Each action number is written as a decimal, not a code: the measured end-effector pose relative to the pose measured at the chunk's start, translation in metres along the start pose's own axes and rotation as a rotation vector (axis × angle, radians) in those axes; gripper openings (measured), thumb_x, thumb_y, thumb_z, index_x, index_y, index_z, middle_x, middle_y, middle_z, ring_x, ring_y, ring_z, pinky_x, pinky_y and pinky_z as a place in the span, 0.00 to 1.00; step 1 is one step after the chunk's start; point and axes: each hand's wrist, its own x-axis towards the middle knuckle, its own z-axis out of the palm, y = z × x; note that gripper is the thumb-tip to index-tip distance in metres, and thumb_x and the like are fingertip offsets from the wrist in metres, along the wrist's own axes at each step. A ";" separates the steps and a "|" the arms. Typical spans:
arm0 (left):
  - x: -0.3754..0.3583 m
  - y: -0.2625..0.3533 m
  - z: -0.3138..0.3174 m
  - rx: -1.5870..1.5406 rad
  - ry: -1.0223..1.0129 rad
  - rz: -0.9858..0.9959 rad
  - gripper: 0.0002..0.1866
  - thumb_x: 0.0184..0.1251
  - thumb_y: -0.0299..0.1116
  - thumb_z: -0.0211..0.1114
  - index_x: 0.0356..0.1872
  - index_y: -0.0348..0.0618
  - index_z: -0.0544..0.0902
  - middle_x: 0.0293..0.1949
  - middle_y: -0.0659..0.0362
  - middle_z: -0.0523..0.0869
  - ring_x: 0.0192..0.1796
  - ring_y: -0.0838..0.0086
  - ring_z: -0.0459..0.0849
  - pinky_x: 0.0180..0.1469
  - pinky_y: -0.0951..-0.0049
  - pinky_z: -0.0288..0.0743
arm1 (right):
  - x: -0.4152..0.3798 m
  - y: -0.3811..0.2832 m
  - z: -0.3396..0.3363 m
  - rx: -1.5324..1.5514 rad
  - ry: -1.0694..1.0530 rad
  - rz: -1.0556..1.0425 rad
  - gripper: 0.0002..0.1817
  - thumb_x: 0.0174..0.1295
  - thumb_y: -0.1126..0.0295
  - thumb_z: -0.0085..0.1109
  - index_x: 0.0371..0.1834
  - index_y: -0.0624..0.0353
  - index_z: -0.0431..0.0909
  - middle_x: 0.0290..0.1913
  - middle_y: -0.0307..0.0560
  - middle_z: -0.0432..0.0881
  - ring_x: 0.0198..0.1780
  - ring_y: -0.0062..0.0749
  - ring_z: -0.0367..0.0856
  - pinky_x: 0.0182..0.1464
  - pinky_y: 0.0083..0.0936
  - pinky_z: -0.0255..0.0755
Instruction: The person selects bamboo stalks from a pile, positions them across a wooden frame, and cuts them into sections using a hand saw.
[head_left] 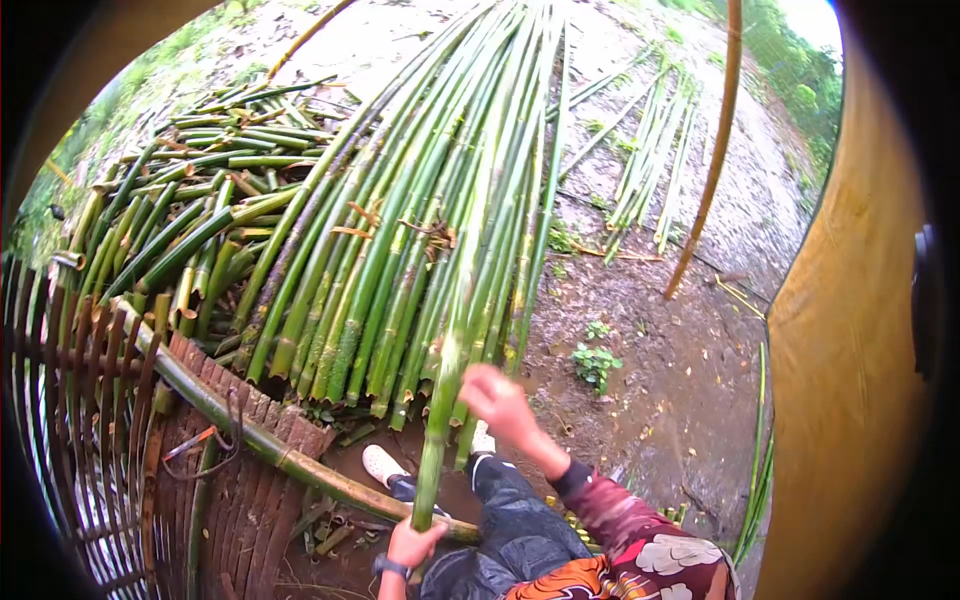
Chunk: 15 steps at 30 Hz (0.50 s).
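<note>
My left hand (410,543), with a dark band at the wrist, is closed around the near end of a green bamboo pole (434,455). The pole slants up and away from me over a large pile of long bamboo poles (400,260). Just right of the held pole is my right hand (497,405), slightly blurred, with its fingers curled. What it holds, if anything, I cannot make out. A curved bamboo rail (290,458) crosses in front of my legs, passing close to my left hand.
Short cut bamboo pieces (190,190) are heaped at the left. A slatted bamboo fence (75,400) stands at the near left, beside a hacksaw-like tool (205,455). An upright post (715,170) and a tan sheet (850,330) are at right. Thinner poles (655,150) lie farther back.
</note>
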 end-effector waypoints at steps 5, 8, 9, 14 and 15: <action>-0.160 -0.069 0.024 0.421 0.245 -0.379 0.21 0.80 0.39 0.60 0.65 0.38 0.80 0.59 0.46 0.87 0.61 0.56 0.84 0.66 0.59 0.75 | 0.089 0.086 0.028 0.615 0.135 0.690 0.47 0.68 0.44 0.68 0.78 0.65 0.58 0.63 0.59 0.79 0.67 0.50 0.79 0.65 0.41 0.77; -0.186 -0.121 0.035 0.361 0.332 -0.411 0.20 0.78 0.39 0.61 0.63 0.38 0.81 0.57 0.46 0.87 0.60 0.56 0.84 0.64 0.58 0.76 | 0.087 0.066 0.061 1.097 -0.013 0.749 0.18 0.71 0.54 0.66 0.49 0.57 0.75 0.36 0.43 0.82 0.37 0.35 0.83 0.42 0.33 0.82; -0.187 -0.130 0.036 0.340 0.371 -0.412 0.19 0.78 0.39 0.62 0.62 0.38 0.81 0.56 0.46 0.87 0.60 0.55 0.85 0.64 0.58 0.76 | 0.068 0.061 0.071 1.095 0.040 0.849 0.10 0.71 0.61 0.65 0.35 0.52 0.79 0.23 0.35 0.78 0.23 0.29 0.78 0.33 0.29 0.80; -0.178 -0.153 0.031 0.298 0.479 -0.433 0.18 0.74 0.39 0.64 0.57 0.39 0.82 0.52 0.46 0.88 0.56 0.54 0.86 0.60 0.56 0.77 | -0.069 0.008 0.096 1.215 -0.106 0.782 0.08 0.65 0.72 0.64 0.37 0.54 0.72 0.22 0.39 0.76 0.25 0.30 0.79 0.35 0.32 0.80; -0.175 -0.155 0.027 0.298 0.493 -0.437 0.17 0.73 0.39 0.65 0.56 0.39 0.82 0.51 0.46 0.88 0.56 0.53 0.86 0.59 0.56 0.78 | -0.094 -0.006 0.104 1.200 -0.135 0.811 0.08 0.65 0.73 0.64 0.40 0.54 0.72 0.23 0.41 0.77 0.27 0.32 0.80 0.38 0.34 0.80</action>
